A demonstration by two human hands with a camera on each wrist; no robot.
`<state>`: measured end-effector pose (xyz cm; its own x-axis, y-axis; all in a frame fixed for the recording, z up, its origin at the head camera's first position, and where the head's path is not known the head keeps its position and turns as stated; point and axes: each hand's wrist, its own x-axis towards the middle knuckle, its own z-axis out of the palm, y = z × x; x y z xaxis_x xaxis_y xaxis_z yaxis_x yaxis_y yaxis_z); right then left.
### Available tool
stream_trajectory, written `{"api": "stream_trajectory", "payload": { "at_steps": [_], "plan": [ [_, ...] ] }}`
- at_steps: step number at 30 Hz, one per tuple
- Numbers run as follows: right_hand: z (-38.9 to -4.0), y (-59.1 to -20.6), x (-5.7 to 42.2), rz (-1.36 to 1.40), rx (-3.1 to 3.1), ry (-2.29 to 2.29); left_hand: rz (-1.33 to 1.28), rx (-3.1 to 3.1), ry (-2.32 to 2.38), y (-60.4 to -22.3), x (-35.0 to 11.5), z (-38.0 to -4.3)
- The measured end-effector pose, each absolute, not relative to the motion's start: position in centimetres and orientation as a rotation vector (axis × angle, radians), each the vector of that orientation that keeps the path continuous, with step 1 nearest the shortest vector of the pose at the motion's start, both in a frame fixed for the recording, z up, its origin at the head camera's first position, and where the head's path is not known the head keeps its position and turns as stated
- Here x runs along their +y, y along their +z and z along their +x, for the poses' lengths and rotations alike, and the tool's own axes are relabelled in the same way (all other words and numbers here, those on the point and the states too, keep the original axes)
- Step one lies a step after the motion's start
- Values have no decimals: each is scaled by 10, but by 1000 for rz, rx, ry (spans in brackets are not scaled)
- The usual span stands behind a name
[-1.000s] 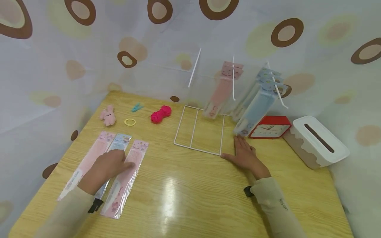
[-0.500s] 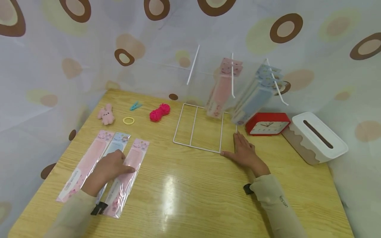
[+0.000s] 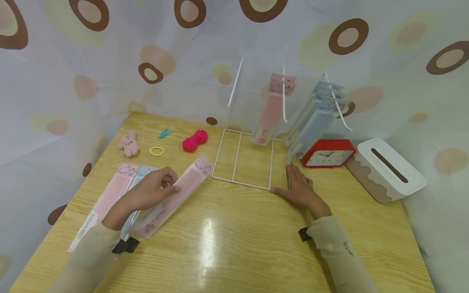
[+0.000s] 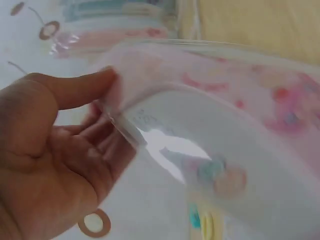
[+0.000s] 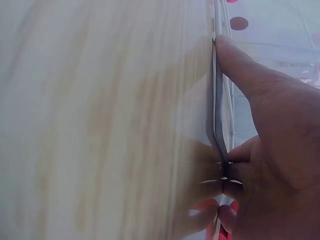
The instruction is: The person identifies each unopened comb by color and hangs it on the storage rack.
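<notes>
My left hand [image 3: 148, 191] pinches a pink comb in a clear packet [image 3: 187, 183] between thumb and fingers. The packet is tilted, its printed header pointing toward the rack; close up in the left wrist view, the packet's film [image 4: 165, 65] lies between thumb and fingertips. Beneath and beside that hand lie a blue packaged comb [image 3: 144, 171] and another pink packaged comb [image 3: 110, 195]. My right hand [image 3: 302, 191] rests at the front right corner of the white wire rack [image 3: 253, 186], thumb and fingers extended, touching its base.
Pink packets [image 3: 271, 114] hang on the rack's middle hook, blue packets [image 3: 318, 126] on the right one; the left hook [image 3: 235, 81] is bare. Red clock [image 3: 329, 154] and tissue box [image 3: 392, 171] stand right. A plush toy [image 3: 129, 144], clip [image 3: 165, 132], yellow ring [image 3: 156, 151] and pink yarn [image 3: 195, 141] lie back left.
My left hand has picked up the rightmost pink comb packet and moved it up and right, turning its header toward the rack. The right hand stays at the rack's corner. The hanging packets sway.
</notes>
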<state>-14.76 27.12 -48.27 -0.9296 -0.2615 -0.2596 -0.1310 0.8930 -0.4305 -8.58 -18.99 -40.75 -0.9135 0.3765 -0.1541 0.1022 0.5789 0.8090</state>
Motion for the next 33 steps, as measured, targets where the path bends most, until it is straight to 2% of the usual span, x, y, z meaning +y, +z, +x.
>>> {"api": "stream_trajectory", "payload": {
  "at_steps": [8,16,26,33],
  "plan": [
    [-150,-484,271,-297,2762,-579,455,2454,1731,-376,-147,-112],
    [-150,-486,273,-286,2752,-581,562,2342,1972,-358,-118,-133],
    [-148,-485,275,-283,2770,-598,589,2294,2064,-360,-107,-149],
    [-151,-488,274,-301,2762,-570,442,2229,2108,-369,-93,-190]
  ]
}}
